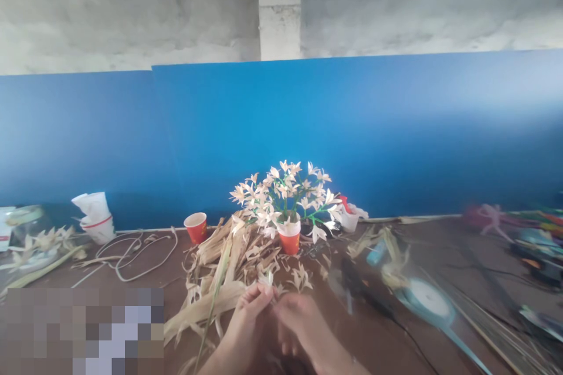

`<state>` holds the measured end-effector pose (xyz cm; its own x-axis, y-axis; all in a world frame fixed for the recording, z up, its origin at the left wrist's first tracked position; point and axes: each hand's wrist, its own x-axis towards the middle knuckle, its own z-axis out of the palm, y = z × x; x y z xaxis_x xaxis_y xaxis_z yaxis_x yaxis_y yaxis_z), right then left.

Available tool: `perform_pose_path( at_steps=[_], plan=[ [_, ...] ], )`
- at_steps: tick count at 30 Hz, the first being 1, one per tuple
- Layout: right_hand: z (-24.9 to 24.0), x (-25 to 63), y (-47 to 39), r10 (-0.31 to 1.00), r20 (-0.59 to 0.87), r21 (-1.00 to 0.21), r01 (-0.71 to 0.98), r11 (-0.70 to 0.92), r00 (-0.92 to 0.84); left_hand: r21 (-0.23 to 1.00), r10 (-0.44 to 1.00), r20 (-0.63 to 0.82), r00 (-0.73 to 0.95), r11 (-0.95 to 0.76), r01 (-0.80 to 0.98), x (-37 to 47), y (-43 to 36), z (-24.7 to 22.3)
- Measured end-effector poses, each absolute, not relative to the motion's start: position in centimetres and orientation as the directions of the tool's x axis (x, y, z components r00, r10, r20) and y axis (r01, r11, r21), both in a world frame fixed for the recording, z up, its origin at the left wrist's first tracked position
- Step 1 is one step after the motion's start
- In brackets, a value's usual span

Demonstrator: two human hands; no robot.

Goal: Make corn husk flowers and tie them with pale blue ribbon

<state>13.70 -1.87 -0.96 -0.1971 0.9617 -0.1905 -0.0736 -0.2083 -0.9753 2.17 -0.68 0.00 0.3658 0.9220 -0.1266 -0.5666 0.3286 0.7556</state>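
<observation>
Near the front middle of the table, my left hand (253, 310) pinches a small pale husk flower (266, 279) between thumb and fingers. My right hand (299, 316) is close against it, its fingers bent at the flower's base and blurred; what they grip there is too small to make out. Just beyond the hands, a loose pale flower (301, 278) lies on the table. Farther back, a red paper cup (289, 243) holds a bunch of white flowers (285, 190) on green stems.
Dried husks (220, 246) lie left of the hands. An orange cup (196, 228), a white cable (127, 272) and a white cup (99, 229) stand or lie farther left. On the right are a ribbon roll (428, 299) and a dark tool with a cord (365, 290).
</observation>
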Motion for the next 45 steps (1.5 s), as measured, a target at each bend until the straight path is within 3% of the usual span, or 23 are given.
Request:
perform_pose_path(
  at_steps=[12, 21, 26, 31, 45],
  plan=[
    [-0.1, 13.8, -2.0, 0.973, -0.173, -0.981, -0.062, -0.184, -0.153, 0.769, 0.917, -0.069, 0.392, 0.299, -0.564, 2.2, -0.9, 0.1],
    [0.1, 13.8, -2.4, 0.987, -0.146, -0.986, 0.091, -0.141, -0.059, 0.781, 0.964, -0.134, 0.228, 0.245, -0.575, 2.2, -0.4, -0.3],
    [-0.1, 13.9, -2.3, 0.986, -0.164, -0.984, 0.084, -0.16, -0.04, 0.801, 0.976, -0.16, 0.15, 0.217, -0.558, 2.0, -0.4, -0.4],
    [-0.3, 13.8, -2.2, 0.977, -0.199, -0.98, 0.026, -0.197, -0.077, 0.832, 0.98, -0.161, 0.114, 0.197, -0.518, 2.0, -0.3, -0.6],
    [-3.1, 13.8, -1.4, 0.892, -0.354, -0.916, -0.088, -0.391, -0.282, 0.821, 0.967, -0.103, 0.234, 0.216, -0.528, 1.7, -0.4, -0.1]
  ],
)
